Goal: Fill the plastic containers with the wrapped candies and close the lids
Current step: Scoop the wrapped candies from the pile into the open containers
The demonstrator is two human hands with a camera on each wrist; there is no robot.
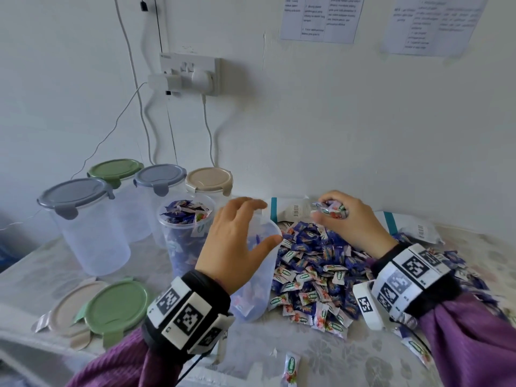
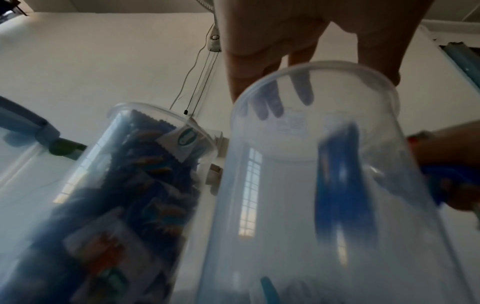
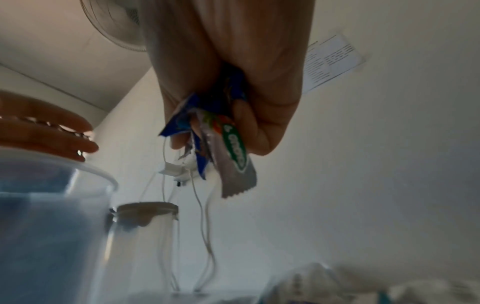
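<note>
My left hand (image 1: pixel 265 222) grips the rim of an open clear container (image 1: pixel 257 277), fingers (image 2: pixel 249 67) behind the rim and thumb at its right side. The container leans toward the candy pile (image 1: pixel 315 263) and holds a few wrapped candies at its bottom. My right hand (image 1: pixel 325 212) is lifted above the pile, just right of the container's mouth, clutching a handful of blue and white wrapped candies (image 3: pixel 233 144). To the left, a second open container (image 1: pixel 187 222) is heaped to the brim with candies.
Several empty lidded containers stand at the back left, the nearest with a grey lid (image 1: pixel 74 195). Loose green (image 1: pixel 116 307) and beige (image 1: pixel 67 305) lids lie at the front left. Candy bags (image 1: pixel 290 209) lie by the wall. One candy (image 1: pixel 290 368) lies near the front edge.
</note>
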